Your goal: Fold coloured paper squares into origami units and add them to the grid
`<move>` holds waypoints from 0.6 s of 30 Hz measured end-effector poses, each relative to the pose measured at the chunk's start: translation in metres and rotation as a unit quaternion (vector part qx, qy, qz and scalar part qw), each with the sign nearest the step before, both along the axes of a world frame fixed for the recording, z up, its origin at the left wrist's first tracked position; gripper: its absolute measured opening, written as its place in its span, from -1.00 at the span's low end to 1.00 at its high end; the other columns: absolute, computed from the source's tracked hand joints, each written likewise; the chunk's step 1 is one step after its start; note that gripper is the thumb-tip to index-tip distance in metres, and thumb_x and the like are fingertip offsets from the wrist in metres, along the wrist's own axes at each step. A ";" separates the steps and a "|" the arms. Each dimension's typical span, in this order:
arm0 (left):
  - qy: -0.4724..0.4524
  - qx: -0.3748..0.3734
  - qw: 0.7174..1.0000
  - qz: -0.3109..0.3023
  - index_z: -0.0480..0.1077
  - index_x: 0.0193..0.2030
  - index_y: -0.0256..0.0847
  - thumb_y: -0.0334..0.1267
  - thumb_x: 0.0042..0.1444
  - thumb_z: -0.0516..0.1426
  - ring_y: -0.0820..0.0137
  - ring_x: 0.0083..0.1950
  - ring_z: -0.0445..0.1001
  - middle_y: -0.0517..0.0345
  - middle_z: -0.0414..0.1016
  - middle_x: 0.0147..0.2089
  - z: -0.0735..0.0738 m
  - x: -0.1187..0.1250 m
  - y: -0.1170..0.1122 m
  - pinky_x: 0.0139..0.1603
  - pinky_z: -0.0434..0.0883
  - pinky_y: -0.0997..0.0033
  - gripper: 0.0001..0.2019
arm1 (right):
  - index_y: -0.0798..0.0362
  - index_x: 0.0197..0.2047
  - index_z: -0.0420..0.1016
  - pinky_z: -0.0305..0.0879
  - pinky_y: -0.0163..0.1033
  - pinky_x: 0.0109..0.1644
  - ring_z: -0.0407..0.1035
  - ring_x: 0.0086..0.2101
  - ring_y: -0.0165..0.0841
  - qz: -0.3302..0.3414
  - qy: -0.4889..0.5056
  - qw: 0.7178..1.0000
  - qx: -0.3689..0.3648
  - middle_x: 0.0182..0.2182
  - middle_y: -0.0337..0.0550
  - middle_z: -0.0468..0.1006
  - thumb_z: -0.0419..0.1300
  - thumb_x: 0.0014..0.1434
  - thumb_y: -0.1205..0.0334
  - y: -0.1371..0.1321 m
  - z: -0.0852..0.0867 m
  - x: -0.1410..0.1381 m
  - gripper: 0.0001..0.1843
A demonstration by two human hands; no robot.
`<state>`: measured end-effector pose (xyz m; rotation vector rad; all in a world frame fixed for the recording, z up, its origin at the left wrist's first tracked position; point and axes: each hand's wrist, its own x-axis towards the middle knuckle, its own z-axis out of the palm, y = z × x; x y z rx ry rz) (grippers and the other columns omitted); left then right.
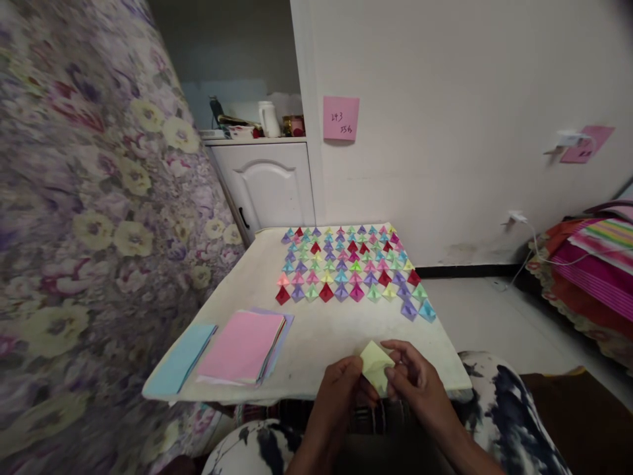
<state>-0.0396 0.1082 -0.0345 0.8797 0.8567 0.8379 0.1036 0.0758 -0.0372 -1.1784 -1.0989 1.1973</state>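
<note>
A small pale-yellow folded paper, diamond-shaped, is held up at the near edge of the table between both hands. My left hand pinches its left corner with thumb and fingers. On the other side, my right hand grips the right and lower edge, thumb on the front and index finger along the upper right. Part of the paper's lower end is hidden by my fingers. Beyond my hands lie rows of small folded paper pieces in red, purple, green, pink, blue and yellow.
A pile of pink paper sheets lies left on the cream-covered table, beside a stack of blue sheets. A floral curtain hangs at the left. A white cabinet and wall stand behind; a bed is at right.
</note>
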 end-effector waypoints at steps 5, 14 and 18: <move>0.014 -0.002 1.000 0.006 0.41 -0.47 -0.37 0.06 -0.08 0.16 0.49 -0.63 0.32 0.14 0.42 -0.66 -0.003 0.000 0.003 -0.57 0.26 0.52 -0.58 | 0.05 -0.45 0.23 0.28 -0.35 -0.51 0.38 -0.59 -0.42 -0.027 0.083 0.995 -0.050 -0.58 -0.31 0.43 0.32 -0.11 0.01 0.003 -0.008 -0.004 -0.62; 0.035 0.017 0.999 -0.003 0.44 -0.44 -0.37 0.01 -0.10 0.19 0.48 -0.63 0.32 0.17 0.41 -0.67 -0.004 0.001 0.003 -0.57 0.26 0.52 -0.62 | 0.08 -0.57 0.26 0.22 -0.40 -0.56 0.31 -0.64 -0.46 -0.036 0.111 0.987 -0.115 -0.69 -0.30 0.47 0.34 -0.17 0.09 0.006 -0.024 -0.006 -0.65; 0.055 0.030 0.998 -0.001 0.45 -0.43 -0.37 -0.03 -0.09 0.20 0.47 -0.62 0.34 0.18 0.43 -0.66 -0.005 0.000 0.003 -0.55 0.28 0.50 -0.66 | 0.08 -0.54 0.27 0.19 -0.41 -0.57 0.27 -0.67 -0.49 -0.035 0.121 0.986 -0.111 -0.70 -0.33 0.43 0.31 -0.13 0.12 0.007 -0.025 -0.010 -0.70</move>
